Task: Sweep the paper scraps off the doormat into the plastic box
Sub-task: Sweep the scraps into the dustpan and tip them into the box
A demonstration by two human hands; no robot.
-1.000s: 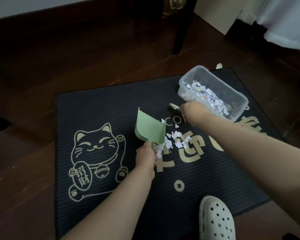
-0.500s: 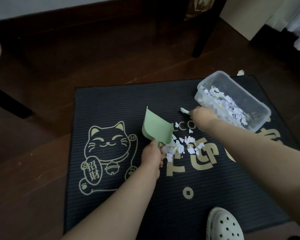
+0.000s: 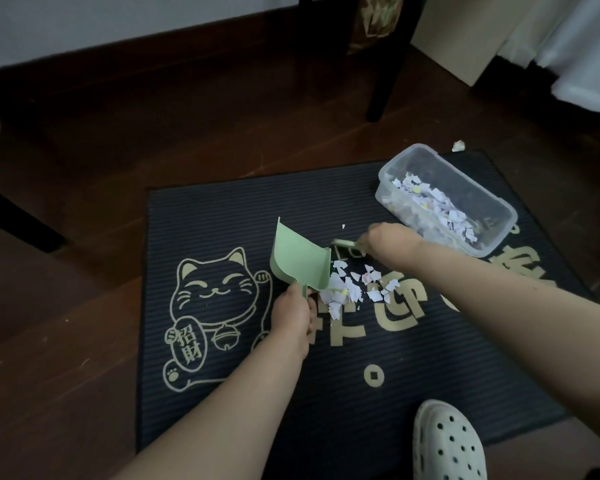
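Note:
A dark doormat (image 3: pixel 222 216) with a gold cat print lies on the wooden floor. My left hand (image 3: pixel 290 315) grips the handle of a light green dustpan (image 3: pixel 297 261), its mouth facing right and its lip down at a pile of white paper scraps (image 3: pixel 347 289). My right hand (image 3: pixel 388 240) is closed on a small green brush (image 3: pixel 345 244), held just behind the pile and beside the dustpan's far corner. The clear plastic box (image 3: pixel 492 202) stands on the mat's far right part, with several scraps inside it.
A dark chair leg (image 3: pixel 385 81) stands on the floor beyond the mat. One crumpled scrap (image 3: pixel 458 145) lies off the mat's far corner. My white clog (image 3: pixel 445 445) rests on the mat's near edge. A dark furniture leg (image 3: pixel 14 216) crosses the left side.
My right hand with the brush has moved left toward the dustpan. The scraps are now bunched closer against the dustpan's mouth. The view has tilted, so everything sits further right and lower.

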